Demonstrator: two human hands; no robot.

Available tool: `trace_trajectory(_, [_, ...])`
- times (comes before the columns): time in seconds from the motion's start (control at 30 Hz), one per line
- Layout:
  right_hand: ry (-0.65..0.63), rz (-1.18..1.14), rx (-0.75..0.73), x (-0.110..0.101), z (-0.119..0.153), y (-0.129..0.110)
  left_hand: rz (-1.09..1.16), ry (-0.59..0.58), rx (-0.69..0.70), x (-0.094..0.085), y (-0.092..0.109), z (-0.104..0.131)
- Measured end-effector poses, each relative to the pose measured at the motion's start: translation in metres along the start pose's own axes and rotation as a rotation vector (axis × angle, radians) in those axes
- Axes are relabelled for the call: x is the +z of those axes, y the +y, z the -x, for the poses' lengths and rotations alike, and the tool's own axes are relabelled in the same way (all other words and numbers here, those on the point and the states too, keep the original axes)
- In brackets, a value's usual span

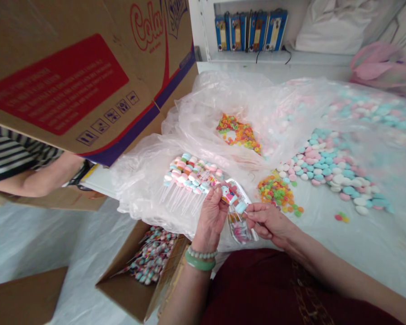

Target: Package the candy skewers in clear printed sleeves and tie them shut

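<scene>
Holding a candy stick (230, 198) in its clear printed wrapper (239, 228), the left hand (210, 218) is gripping its top while the right hand (269, 221) is pinching the side. All of it's hovering just in front of the pile of pastel candy sticks (191, 175) on the plastic sheet (203, 117), with the colourful ring candies (278, 192) sitting just right of that pile.
</scene>
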State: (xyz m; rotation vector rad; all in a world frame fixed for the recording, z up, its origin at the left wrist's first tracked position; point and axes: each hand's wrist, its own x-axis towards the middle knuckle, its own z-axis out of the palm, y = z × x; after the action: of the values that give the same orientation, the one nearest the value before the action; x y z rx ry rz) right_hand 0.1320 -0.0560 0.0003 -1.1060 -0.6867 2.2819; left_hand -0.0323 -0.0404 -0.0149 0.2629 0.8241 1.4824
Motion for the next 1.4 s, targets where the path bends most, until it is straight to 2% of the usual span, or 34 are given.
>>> trace_trajectory(0.13, [-0.215, -0.208, 0.166, -0.01, -0.009, -0.001, -0.036, 0.0, -0.029, 0.001, -0.002, 0.001])
trace_trajectory(0.2, [-0.271, -0.206, 0.197, -0.011, -0.013, 0.001, -0.036, 0.019, -0.059, 0.002, -0.003, 0.001])
trace_trajectory(0.27, [-0.197, -0.109, 0.111, -0.009, -0.014, 0.004, -0.033, 0.029, -0.088, 0.002, -0.002, 0.0])
trace_trajectory(0.33, [-0.052, 0.067, -0.044, -0.006, -0.013, 0.006, -0.034, 0.033, -0.095, 0.002, -0.001, -0.002])
trace_trajectory(0.5, [0.222, 0.753, -0.398, -0.01, -0.009, 0.008, -0.03, 0.132, -0.01, 0.001, 0.004, -0.004])
trace_trajectory(0.57, [0.318, 0.986, -0.576, -0.013, -0.009, 0.01, -0.048, 0.13, -0.023, 0.001, 0.005, -0.004])
trace_trajectory(0.67, [0.381, 1.209, -0.748, -0.014, -0.01, 0.015, -0.084, 0.106, -0.075, 0.002, 0.004, -0.003])
trace_trajectory(0.77, [0.396, 1.304, -0.803, -0.008, -0.011, 0.016, -0.063, 0.103, -0.109, 0.002, 0.001, -0.002])
trace_trajectory(0.87, [0.353, 1.106, -0.68, 0.0, -0.015, 0.011, -0.01, 0.079, -0.123, 0.002, -0.001, -0.001])
trace_trajectory(0.97, [0.202, 0.653, -0.384, 0.002, -0.018, 0.005, 0.02, 0.089, -0.139, 0.001, 0.003, 0.0])
trace_trajectory(1.03, [0.12, 0.442, -0.25, 0.001, -0.019, 0.003, 0.015, 0.112, -0.167, -0.001, 0.01, -0.001])
trace_trajectory(1.1, [0.109, 0.403, -0.222, -0.002, -0.018, 0.002, -0.023, 0.138, -0.183, -0.002, 0.019, -0.003])
trace_trajectory(1.23, [0.157, 0.473, -0.244, -0.005, -0.018, 0.003, -0.086, 0.164, -0.153, -0.005, 0.026, -0.008])
trace_trajectory(1.33, [0.162, 0.436, -0.238, -0.009, -0.019, 0.001, -0.039, 0.108, -0.038, -0.005, 0.022, -0.009])
trace_trajectory(1.4, [0.112, 0.31, -0.16, -0.013, -0.019, -0.002, -0.016, 0.06, 0.032, -0.003, 0.017, -0.008])
